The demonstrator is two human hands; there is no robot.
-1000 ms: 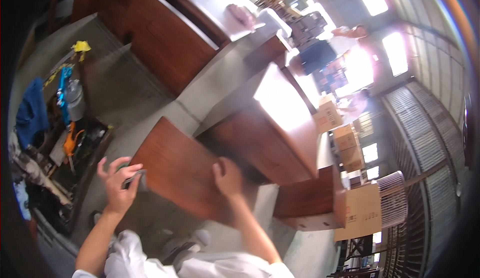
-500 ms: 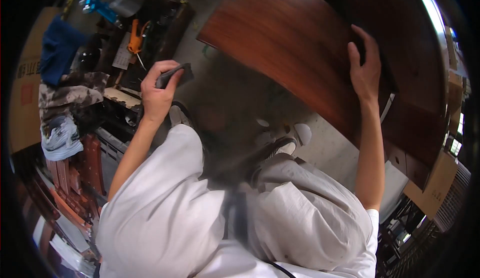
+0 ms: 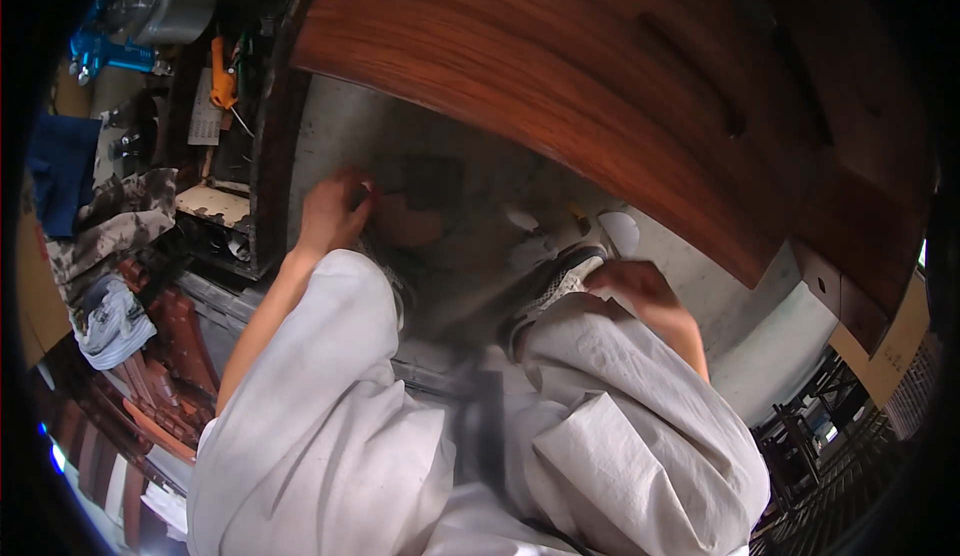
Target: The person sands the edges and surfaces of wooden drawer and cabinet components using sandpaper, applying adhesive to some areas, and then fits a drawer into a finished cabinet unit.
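Note:
My left hand (image 3: pixel 335 214) is low beside my left knee, with thumb and fingers curled together. What they hold, if anything, I cannot make out. Just past its fingertips a dark, squarish flat piece (image 3: pixel 432 180) and a brown piece (image 3: pixel 408 220) appear on the floor, both dim. Near my right shoe (image 3: pixel 555 291), my right hand (image 3: pixel 640 289) hangs over the right knee; its fingers are shadowed and smeared. Neither hand touches the reddish-brown polished wooden panel (image 3: pixel 520 66), which slants across the far side. A slot-like groove shows in its surface.
At left stands a dark open crate (image 3: pixel 272 126) with an orange-handled tool (image 3: pixel 221 76). A blue spray gun (image 3: pixel 110 54), a navy cloth (image 3: pixel 65 171) and a light cap-like cloth (image 3: pixel 115 326) lie around it. Reddish wooden parts (image 3: pixel 180 341) are stacked nearer. A cardboard box (image 3: pixel 880 356) stands right.
My right hand has come off the wooden panel and down to my right knee. My left hand has lowered; the dark pad it held no longer shows in it. The view has shifted.

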